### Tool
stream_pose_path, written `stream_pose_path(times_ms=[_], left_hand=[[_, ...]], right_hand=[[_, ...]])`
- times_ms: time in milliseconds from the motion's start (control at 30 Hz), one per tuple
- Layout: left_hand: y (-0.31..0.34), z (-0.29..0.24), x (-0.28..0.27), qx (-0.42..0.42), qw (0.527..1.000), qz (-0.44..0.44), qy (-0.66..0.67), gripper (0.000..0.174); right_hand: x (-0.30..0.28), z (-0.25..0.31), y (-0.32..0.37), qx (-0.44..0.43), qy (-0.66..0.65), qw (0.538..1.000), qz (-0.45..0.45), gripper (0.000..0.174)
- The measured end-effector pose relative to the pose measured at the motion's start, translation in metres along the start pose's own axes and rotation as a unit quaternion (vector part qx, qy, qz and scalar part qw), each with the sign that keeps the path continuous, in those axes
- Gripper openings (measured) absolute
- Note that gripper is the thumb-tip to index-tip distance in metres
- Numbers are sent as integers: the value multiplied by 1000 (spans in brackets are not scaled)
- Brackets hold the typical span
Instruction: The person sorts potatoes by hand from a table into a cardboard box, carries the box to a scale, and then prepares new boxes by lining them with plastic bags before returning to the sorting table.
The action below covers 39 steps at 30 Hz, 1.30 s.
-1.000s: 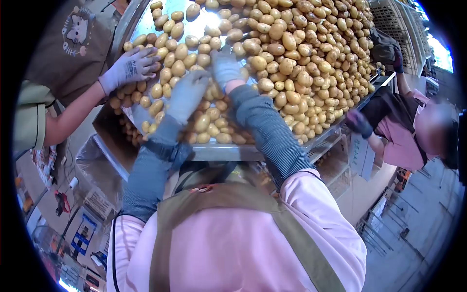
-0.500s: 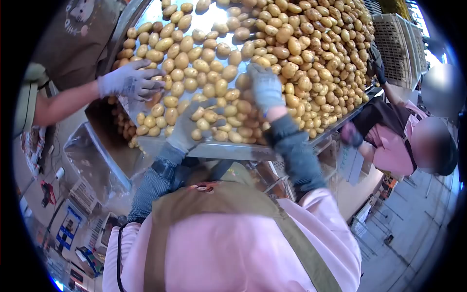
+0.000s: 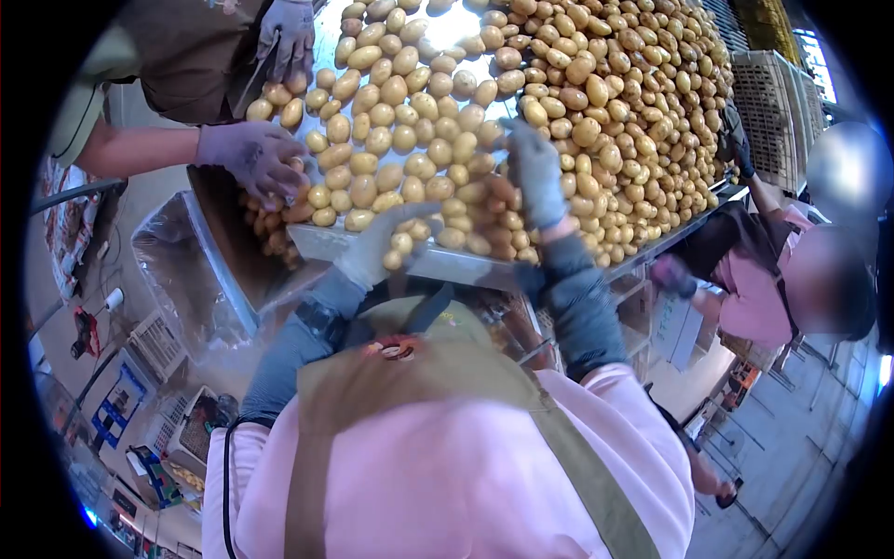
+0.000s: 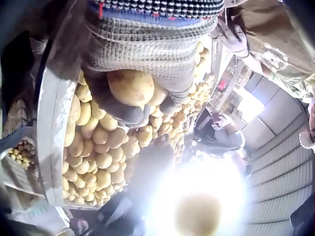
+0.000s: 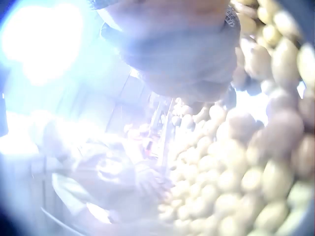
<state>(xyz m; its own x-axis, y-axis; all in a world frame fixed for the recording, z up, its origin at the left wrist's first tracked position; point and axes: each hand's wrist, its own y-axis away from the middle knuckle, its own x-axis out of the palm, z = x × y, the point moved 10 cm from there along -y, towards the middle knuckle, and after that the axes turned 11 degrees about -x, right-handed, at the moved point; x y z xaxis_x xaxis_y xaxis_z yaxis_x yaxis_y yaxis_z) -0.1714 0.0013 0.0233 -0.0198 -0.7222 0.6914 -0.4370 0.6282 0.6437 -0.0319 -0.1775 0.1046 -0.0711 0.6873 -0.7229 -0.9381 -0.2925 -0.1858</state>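
Note:
Potatoes (image 3: 419,168) lie in a loose layer on a metal sorting table (image 3: 326,244), with a deep heap on the right. My gloved left hand (image 3: 372,250) is at the near edge. In the left wrist view its fingers (image 4: 130,114) curl round a potato (image 4: 131,87), with another tucked behind it. My gloved right hand (image 3: 538,177) reaches over the potatoes beside the heap, its fingers pointing away from me. Blurred potatoes lie just left of it. In the right wrist view that hand (image 5: 182,64) is blurred by glare and its fingertips are hidden.
Another person's gloved hands (image 3: 256,160) work at the table's left side. Below them stands an open box (image 3: 219,233) with potatoes, beside a clear plastic bag (image 3: 182,270). A person in pink (image 3: 754,284) stands at the right, near stacked crates (image 3: 768,112).
My right hand has moved to the right and back toward me, beside the heap. My left hand has drawn back to the near edge and holds potatoes. The view has shifted.

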Motion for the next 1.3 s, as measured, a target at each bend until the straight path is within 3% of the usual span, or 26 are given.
stream_pose_path(times_ms=[67, 100, 133, 167, 267, 300, 333, 367, 400, 467, 567, 633, 667, 733, 767, 867, 967, 1000, 1033, 1067, 1100, 1133, 1200, 1233, 1267, 1300], left_hand=[[-4, -4, 21, -17, 995, 26, 100, 47], [-13, 11, 12, -65, 985, 18, 158, 48], [-17, 14, 6, -55, 988, 35, 140, 47], [-18, 17, -1, -45, 990, 51, 121, 45], [-5, -11, -10, 89, 996, -30, -5, 38], [15, -32, 7, 165, 980, -95, -55, 36], [30, -49, 25, 242, 952, -157, -104, 35], [36, -61, 51, 351, 876, -204, -260, 38], [41, -60, 97, 399, 745, -194, -497, 43], [32, -21, 140, 423, 516, -201, -717, 45], [26, -16, 140, 419, 591, -149, -673, 46], [21, -55, 101, 318, 763, -211, -521, 46], [10, -87, 72, 328, 723, -288, -536, 40], [-28, -134, 29, 349, 429, -432, -712, 45], [-75, -149, -13, 243, 434, -433, -752, 51], [-94, -166, -10, 77, 485, -460, -740, 48], [-106, -181, -44, 218, 624, -377, -649, 50], [-93, -183, -39, 268, 615, -390, -632, 48], [-79, -175, -23, 266, 699, -370, -552, 47], [-61, -161, 0, 259, 773, -343, -466, 47], [-45, -147, 42, 351, 742, -298, -486, 45], [-27, -125, 88, 439, 707, -242, -499, 44], [3, -52, 193, 433, 720, -57, -539, 45], [13, -27, 260, 469, 664, 98, -574, 46], [36, 1, 312, 496, 590, 243, -589, 48], [38, 25, 351, 494, 538, 268, -629, 49]], right_hand=[[21, 49, 38, -65, -18, 997, -29, 23], [27, 57, 55, -5, -107, 992, -60, 27], [41, 48, 74, 155, -277, 948, -20, 35], [52, 44, 105, 329, -406, 852, -24, 43], [64, 49, 126, 326, -700, 612, -169, 56], [61, 55, 131, 328, -712, 603, -151, 67], [67, 43, 138, 278, -645, 697, -142, 68], [90, 27, 147, 225, -568, 781, -129, 70], [96, 28, 150, 234, -639, 719, -138, 69], [107, 33, 158, 259, -760, 573, -161, 66], [97, 43, 160, 265, -817, 456, -234, 54], [84, 47, 164, 253, -798, 489, -243, 49], [81, 48, 164, 246, -789, 505, -248, 50], [81, 43, 165, 221, -788, 518, -249, 54], [84, 37, 167, 205, -795, 515, -245, 55], [66, 36, 157, 112, -476, 861, -144, 47], [64, 32, 162, 152, -611, 742, -230, 43], [60, 31, 164, 162, -638, 710, -250, 42], [54, 31, 168, 176, -644, 699, -257, 42], [56, 35, 171, 207, -766, 546, -270, 42], [56, 41, 177, 245, -848, 367, -292, 42], [51, 43, 184, 270, -852, 343, -289, 39], [48, 43, 224, 252, -866, 307, -304, 34], [37, 49, 251, 299, -843, 292, -339, 32], [26, 31, 289, 278, -701, 550, -360, 30], [13, 20, 333, 300, -468, 744, -371, 28]])
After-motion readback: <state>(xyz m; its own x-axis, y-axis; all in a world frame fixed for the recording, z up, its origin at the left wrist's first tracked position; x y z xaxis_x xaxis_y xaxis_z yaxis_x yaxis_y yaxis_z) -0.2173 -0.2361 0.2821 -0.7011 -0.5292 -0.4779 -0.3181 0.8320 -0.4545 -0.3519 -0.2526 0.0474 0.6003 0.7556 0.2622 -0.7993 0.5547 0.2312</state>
